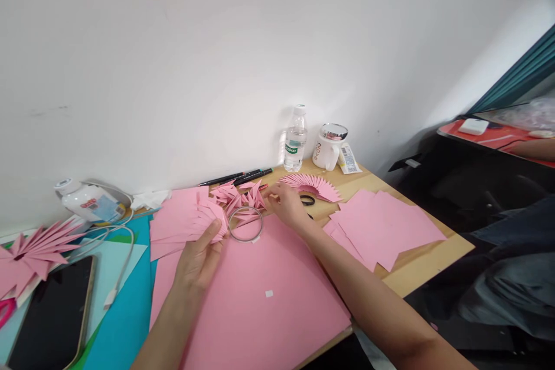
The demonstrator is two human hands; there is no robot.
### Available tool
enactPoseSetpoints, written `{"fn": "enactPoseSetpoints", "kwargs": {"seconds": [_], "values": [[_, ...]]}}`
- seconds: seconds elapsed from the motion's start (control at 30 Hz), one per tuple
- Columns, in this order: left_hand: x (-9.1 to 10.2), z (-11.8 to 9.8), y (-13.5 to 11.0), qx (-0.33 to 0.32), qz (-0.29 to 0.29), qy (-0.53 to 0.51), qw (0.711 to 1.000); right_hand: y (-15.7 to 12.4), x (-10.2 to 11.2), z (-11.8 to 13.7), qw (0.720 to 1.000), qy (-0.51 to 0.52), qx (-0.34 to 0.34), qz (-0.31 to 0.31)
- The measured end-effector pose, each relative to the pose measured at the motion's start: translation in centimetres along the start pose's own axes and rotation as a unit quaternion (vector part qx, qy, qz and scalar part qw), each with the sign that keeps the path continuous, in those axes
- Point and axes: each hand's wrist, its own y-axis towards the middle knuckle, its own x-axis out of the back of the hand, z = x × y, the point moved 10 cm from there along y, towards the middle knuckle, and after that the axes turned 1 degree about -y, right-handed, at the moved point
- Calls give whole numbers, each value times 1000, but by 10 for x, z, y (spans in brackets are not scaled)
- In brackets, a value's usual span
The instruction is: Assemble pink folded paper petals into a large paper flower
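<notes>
My left hand [202,259] holds a fanned bunch of folded pink paper pieces [211,218], its thumb pressed on top. Beside the bunch, a thin ring [245,239] lies on a large pink sheet [277,324]. My right hand [284,201] reaches to the back of the table, its fingers loosely bent and apart, with nothing visible in them. Just left of its fingertips is a pile of small folded pink paper pieces [234,196]. A curved pleated pink paper piece [310,185] lies behind it, and black scissor handles [307,200] show to its right.
Pink sheets [381,222] lie at right. A water bottle [296,141] and a white mug [327,150] stand by the wall, near several pens [243,178]. At left are a phone [56,312], a white cable [125,269], a white bottle [91,202] and a pink paper pinwheel shape [39,248].
</notes>
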Motion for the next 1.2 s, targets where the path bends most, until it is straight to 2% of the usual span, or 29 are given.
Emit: {"fn": "enactPoseSetpoints", "kwargs": {"seconds": [0.1,0.2,0.43,0.77,0.9,0.97,1.03,1.07,1.13,1.2], "values": [[-4,1,-2,-2,23,25,999,-2,-23,4,996,-48,52,62],[-5,2,-3,-4,31,41,999,-5,-31,3,995,-63,46,66],[-7,0,-4,-13,41,41,998,0,-21,-12,998,-58,-2,29],[-22,-6,-10,-44,77,33,995,-3,-34,-23,999,-25,-40,0],[-19,-8,-10,-54,66,38,996,-1,-22,-25,998,-1,-49,-28],[-19,-8,-10,-57,72,46,995,0,-9,-28,993,68,-70,-63],[-20,-8,-10,-60,86,58,993,0,-4,-32,964,233,-104,-72],[-21,-7,-9,-60,90,62,992,0,-8,-31,933,335,-121,-52],[-20,-7,-9,-60,84,62,993,-3,-23,-15,860,490,-135,34],[-17,-7,-8,-53,72,48,995,-10,-34,11,807,564,-126,124]]}}
